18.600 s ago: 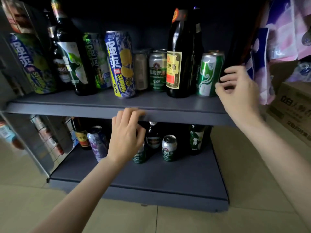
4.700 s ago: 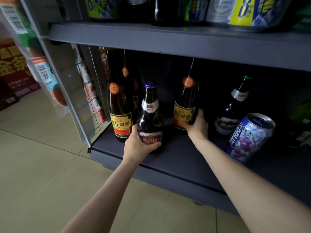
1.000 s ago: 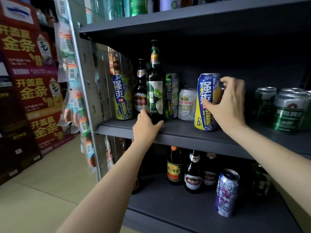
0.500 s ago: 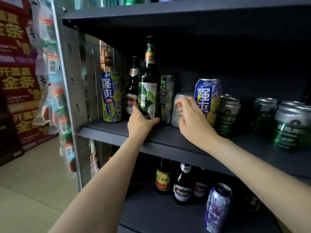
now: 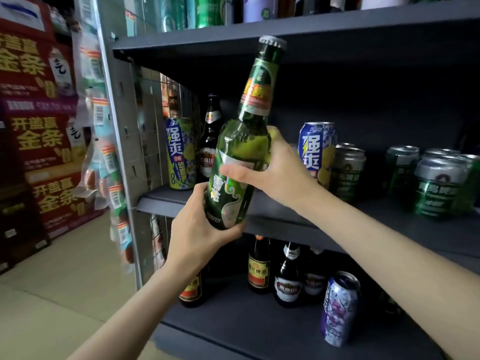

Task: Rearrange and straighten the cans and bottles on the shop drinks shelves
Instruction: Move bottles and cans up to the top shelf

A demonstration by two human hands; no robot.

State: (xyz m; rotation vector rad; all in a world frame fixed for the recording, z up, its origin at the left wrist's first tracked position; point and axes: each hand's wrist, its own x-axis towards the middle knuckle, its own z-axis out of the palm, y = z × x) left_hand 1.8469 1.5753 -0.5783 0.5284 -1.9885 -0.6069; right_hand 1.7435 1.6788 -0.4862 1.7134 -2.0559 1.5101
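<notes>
Both hands are wrapped around one green glass beer bottle (image 5: 239, 162), which is off the shelf and held in the air in front of the middle shelf (image 5: 272, 211), tilted so its capped neck leans up and to the right. The left hand (image 5: 200, 229) cups the bottle's base from below, fingers curled under and round it. The right hand (image 5: 275, 170) grips the body higher up, thumb across the pale label and fingers curled behind the glass.

Just behind the bottle, at the left end of the middle shelf, a tall blue-and-green can (image 5: 180, 153) stands upright beside a dark brown beer bottle (image 5: 210, 141). To the right of the right hand stands a tall blue-and-yellow can (image 5: 318, 149), with a short green can (image 5: 346, 172) touching or nearly touching it. Farther right a cluster of short green beer cans (image 5: 436, 183) sits close together.

On the bottom shelf (image 5: 246, 326) several dark bottles stand upright: one with a red-and-yellow label (image 5: 258, 268), and a brown bottle with a red oval label (image 5: 289, 279). A purple grape-print can (image 5: 340, 307) stands well to their right, nearer the front edge.

The top shelf (image 5: 285, 27) carries more cans, only their lower parts visible. Left of the rack hang packaged snacks (image 5: 109, 157), and beyond them red cartons (image 5: 33, 131) are stacked on the tiled floor (image 5: 52, 294).
</notes>
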